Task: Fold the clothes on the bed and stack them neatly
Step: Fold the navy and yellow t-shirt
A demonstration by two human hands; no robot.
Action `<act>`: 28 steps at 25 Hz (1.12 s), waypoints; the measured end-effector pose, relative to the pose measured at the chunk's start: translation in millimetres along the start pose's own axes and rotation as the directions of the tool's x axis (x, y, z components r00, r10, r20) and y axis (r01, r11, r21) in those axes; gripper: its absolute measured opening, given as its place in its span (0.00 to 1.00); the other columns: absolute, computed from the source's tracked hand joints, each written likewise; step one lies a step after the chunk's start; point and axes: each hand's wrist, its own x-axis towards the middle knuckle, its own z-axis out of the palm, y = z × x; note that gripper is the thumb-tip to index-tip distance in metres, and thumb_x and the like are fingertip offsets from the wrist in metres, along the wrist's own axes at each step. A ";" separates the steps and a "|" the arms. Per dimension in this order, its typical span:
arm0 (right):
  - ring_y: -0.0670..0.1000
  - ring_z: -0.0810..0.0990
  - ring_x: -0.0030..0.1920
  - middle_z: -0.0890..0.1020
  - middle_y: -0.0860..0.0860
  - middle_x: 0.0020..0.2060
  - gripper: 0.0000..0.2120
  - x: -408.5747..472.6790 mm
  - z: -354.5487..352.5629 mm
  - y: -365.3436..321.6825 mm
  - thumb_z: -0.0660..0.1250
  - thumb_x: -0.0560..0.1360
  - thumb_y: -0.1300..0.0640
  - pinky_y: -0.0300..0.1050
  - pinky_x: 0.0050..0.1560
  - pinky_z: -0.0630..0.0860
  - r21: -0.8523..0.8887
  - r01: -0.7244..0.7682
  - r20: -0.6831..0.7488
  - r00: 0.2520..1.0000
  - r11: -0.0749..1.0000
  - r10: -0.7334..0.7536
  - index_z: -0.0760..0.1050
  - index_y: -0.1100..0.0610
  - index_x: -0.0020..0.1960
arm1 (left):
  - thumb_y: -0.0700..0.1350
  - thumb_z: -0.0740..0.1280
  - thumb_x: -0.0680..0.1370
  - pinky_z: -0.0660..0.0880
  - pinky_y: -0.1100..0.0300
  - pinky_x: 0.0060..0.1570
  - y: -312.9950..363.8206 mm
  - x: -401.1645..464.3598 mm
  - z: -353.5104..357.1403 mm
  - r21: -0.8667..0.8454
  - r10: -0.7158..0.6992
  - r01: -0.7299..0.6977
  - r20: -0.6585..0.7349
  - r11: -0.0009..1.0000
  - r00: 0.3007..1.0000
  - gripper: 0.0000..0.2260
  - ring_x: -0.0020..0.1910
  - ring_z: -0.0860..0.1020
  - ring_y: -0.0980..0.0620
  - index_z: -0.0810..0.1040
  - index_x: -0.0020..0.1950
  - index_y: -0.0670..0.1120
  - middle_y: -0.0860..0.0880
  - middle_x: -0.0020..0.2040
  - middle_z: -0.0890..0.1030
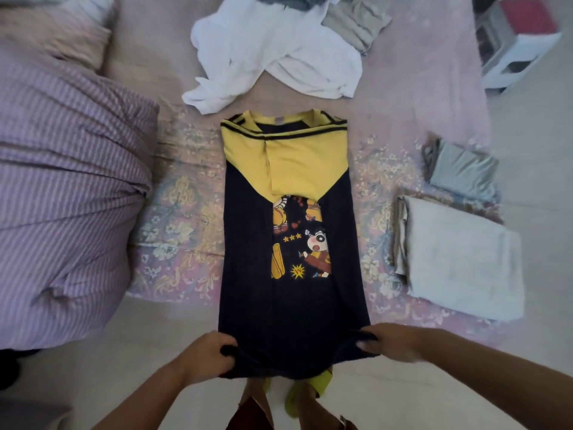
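Navy-and-yellow shirt [291,243] lies flat mid-bed [186,212], sides already folded in to a narrow strip. Left hand [206,356] and right hand [387,341] each pinch a hem corner, likely to fold it up toward the collar. Folded grey clothes [459,256] sit right as the stack; white garment [273,54] waits beyond.

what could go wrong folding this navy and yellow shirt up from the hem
The hands, left and right, grip the shirt at its hem corners only, so the side panels folded inward could fall open when lifted. The hem hangs past the bed edge and may drag unevenly. The white garment lies close beyond the collar and could get caught.
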 end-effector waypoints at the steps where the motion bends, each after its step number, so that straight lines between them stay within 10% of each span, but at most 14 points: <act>1: 0.55 0.75 0.65 0.77 0.57 0.67 0.20 -5.3 -10.3 -2.6 0.58 0.85 0.50 0.49 0.66 0.68 0.092 -0.013 0.015 1.000 0.996 0.012 0.72 0.59 0.72 | 0.32 0.64 0.72 0.72 0.57 0.42 4.9 -2.7 -7.3 -0.058 -0.043 0.046 0.046 0.997 0.998 0.14 0.41 0.79 0.48 0.81 0.37 0.49 0.49 0.37 0.80; 5: 0.56 0.77 0.64 0.78 0.59 0.66 0.17 0.2 -85.1 -19.4 0.56 0.86 0.55 0.49 0.64 0.74 0.518 0.088 -0.133 0.991 0.851 -0.022 0.69 0.61 0.72 | 0.28 0.63 0.75 0.76 0.53 0.52 32.5 17.1 -73.4 -0.307 -0.054 0.024 -0.091 0.951 0.994 0.17 0.50 0.81 0.44 0.83 0.56 0.42 0.41 0.51 0.84; 12: 0.52 0.80 0.54 0.81 0.54 0.58 0.17 106.7 -215.7 -34.7 0.62 0.84 0.48 0.48 0.56 0.76 0.739 0.468 -0.615 0.762 0.484 0.203 0.76 0.60 0.64 | 0.40 0.67 0.82 0.77 0.55 0.52 88.5 166.5 -205.7 -0.679 -0.124 -0.307 -0.507 0.667 0.853 0.13 0.54 0.79 0.47 0.76 0.66 0.43 0.42 0.59 0.80; 18: 0.59 0.82 0.57 0.83 0.60 0.56 0.16 158.7 -201.0 -23.8 0.67 0.82 0.53 0.54 0.59 0.79 0.781 0.367 -0.601 0.664 0.505 0.445 0.79 0.67 0.57 | 0.45 0.69 0.81 0.76 0.47 0.62 79.9 203.8 -181.8 -0.638 -0.285 -0.138 -0.514 0.758 0.809 0.16 0.61 0.79 0.44 0.78 0.66 0.38 0.42 0.63 0.81; 23: 0.53 0.82 0.52 0.83 0.55 0.53 0.14 147.7 -232.9 -26.6 0.63 0.84 0.53 0.49 0.55 0.80 0.750 0.553 -0.662 0.641 0.363 0.389 0.78 0.63 0.58 | 0.46 0.61 0.85 0.76 0.54 0.61 77.1 203.7 -212.4 -0.880 -0.096 -0.231 -0.295 0.415 0.951 0.11 0.60 0.80 0.49 0.77 0.64 0.44 0.45 0.63 0.81; 28: 0.54 0.77 0.44 0.79 0.58 0.44 0.19 170.5 -243.5 -26.1 0.63 0.84 0.49 0.49 0.43 0.74 0.754 0.353 -0.636 0.603 0.554 0.481 0.78 0.67 0.53 | 0.54 0.62 0.84 0.78 0.50 0.52 89.9 237.3 -216.6 -0.769 -0.341 -0.157 -0.443 0.619 0.829 0.16 0.50 0.81 0.46 0.80 0.58 0.43 0.44 0.53 0.83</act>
